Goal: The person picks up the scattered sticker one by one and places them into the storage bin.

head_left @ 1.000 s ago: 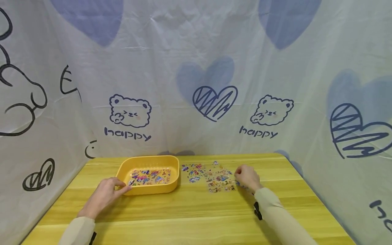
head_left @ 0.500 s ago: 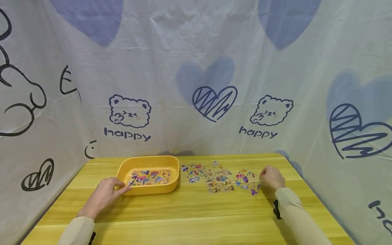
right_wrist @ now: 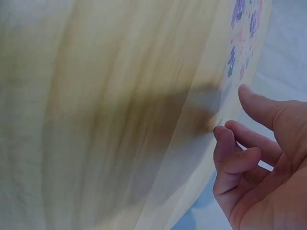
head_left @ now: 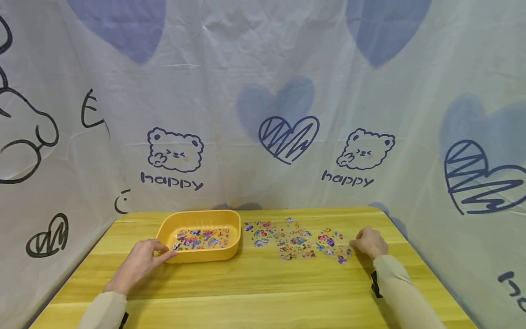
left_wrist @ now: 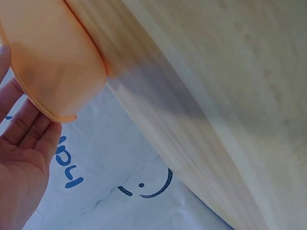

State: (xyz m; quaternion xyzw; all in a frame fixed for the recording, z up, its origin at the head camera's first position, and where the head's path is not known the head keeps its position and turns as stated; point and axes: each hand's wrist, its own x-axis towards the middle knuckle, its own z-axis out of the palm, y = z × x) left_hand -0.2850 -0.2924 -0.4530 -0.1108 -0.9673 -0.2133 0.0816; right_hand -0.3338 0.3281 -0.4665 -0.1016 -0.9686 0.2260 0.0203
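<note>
My left hand (head_left: 139,262) grips the near left rim of a yellow plastic tray (head_left: 205,256), thumb on one side and fingers on the other. Clear sheets with colourful cartoon stickers lie inside the tray. To its right, more clear sticker sheets lie on the table: a left one (head_left: 260,240), a middle one (head_left: 296,240) and a right one (head_left: 328,241) with purple figures. My right hand (head_left: 371,243) is just right of that last sheet. In the right wrist view, its thumb stands apart from the loosely bent fingers (right_wrist: 235,165), and nothing is held.
The wood-grain table (head_left: 246,292) meets a white cloth backdrop (head_left: 230,160) at its back and sides. Blue hearts and bear drawings are printed on the cloth.
My right hand has moved right, off the rightmost sticker sheet, which now shows fully on the table. My left hand and the tray have stayed in place.
</note>
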